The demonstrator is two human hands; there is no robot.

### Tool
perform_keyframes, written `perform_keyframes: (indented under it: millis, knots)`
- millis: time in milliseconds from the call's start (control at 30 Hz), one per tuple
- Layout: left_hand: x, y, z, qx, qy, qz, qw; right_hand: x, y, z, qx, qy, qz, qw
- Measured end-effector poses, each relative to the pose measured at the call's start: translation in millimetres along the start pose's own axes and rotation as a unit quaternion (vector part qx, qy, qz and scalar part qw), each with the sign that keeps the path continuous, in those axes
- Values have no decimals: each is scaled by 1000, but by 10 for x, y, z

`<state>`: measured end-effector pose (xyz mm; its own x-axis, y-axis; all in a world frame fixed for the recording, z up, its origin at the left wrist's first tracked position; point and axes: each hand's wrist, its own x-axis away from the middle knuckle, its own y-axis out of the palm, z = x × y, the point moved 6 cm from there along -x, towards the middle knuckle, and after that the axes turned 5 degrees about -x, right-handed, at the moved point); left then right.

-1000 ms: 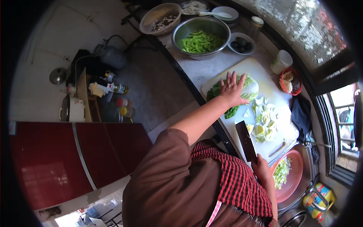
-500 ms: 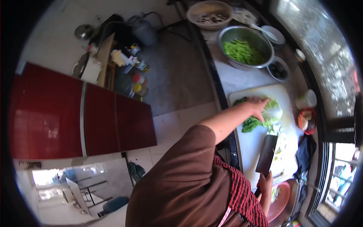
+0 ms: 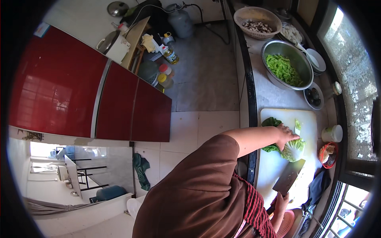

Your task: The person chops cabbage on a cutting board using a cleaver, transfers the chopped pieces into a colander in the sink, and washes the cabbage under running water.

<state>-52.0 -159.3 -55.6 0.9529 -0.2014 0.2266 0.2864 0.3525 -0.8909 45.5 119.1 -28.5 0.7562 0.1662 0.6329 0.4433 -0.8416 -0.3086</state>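
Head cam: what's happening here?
A person stands at a kitchen counter, chopping a leafy green cabbage on a white cutting board. The left hand presses the cabbage down; the right hand grips a cleaver with its blade at the cut end. A steel bowl of cut greens sits farther along the counter.
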Motion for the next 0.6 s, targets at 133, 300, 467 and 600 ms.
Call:
perform_keyframes:
  millis: [133,300,467,600]
  knots:
    - [82,82,191,-35,67,-13,997,7,0,-26,-4,2,4,1000]
    - [185,97,567,-89,222,-73,968,33,-71,40,-2,18,27,999]
    - [370,-185,498,-116,129,-72,982,51,-113,47,49,28,72,996]
    - [484,-325,630,-97,117,-35,988,323,-191,-305,104,-22,93,990]
